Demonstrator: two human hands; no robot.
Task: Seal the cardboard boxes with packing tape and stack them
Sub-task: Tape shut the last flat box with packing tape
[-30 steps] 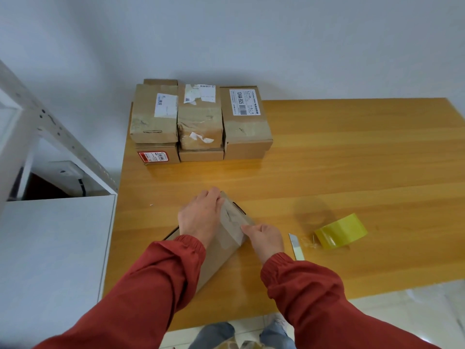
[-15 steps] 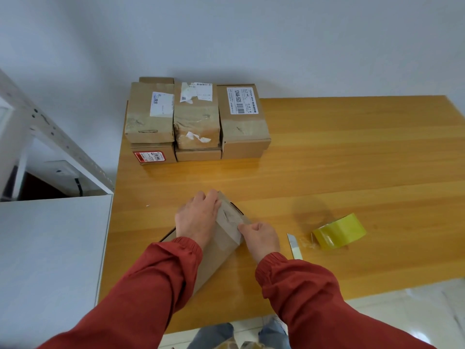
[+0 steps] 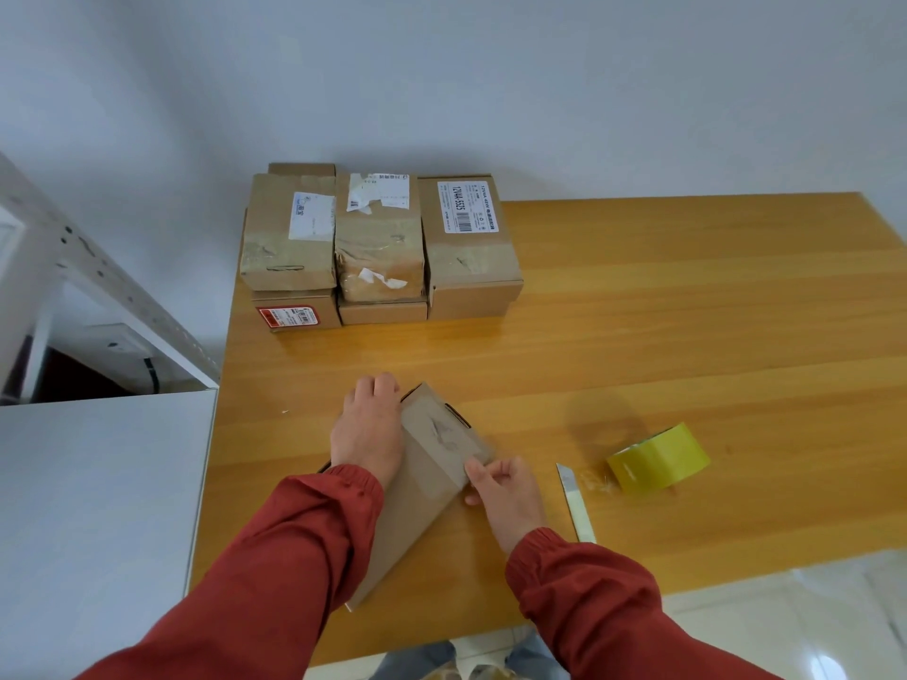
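Observation:
A brown cardboard box [image 3: 432, 463] lies at an angle on the wooden table [image 3: 638, 336] near its front edge, with clear tape across its far end. My left hand [image 3: 368, 434] lies along the box's left side, fingers curled over the far corner. My right hand [image 3: 505, 488] pinches the box's right edge where the tape ends. A yellow-green roll of packing tape [image 3: 657, 458] stands to the right. At the table's far left corner sits a stack of taped boxes [image 3: 378, 247], two layers high.
A utility knife [image 3: 574, 503] lies between my right hand and the tape roll. A white cabinet top [image 3: 98, 507] and a white metal shelf frame [image 3: 98, 287] border the table's left side. A white wall stands behind the stack.
My right hand's fingers have shifted slightly along the box's right edge. The left hand and box stay nearly in place.

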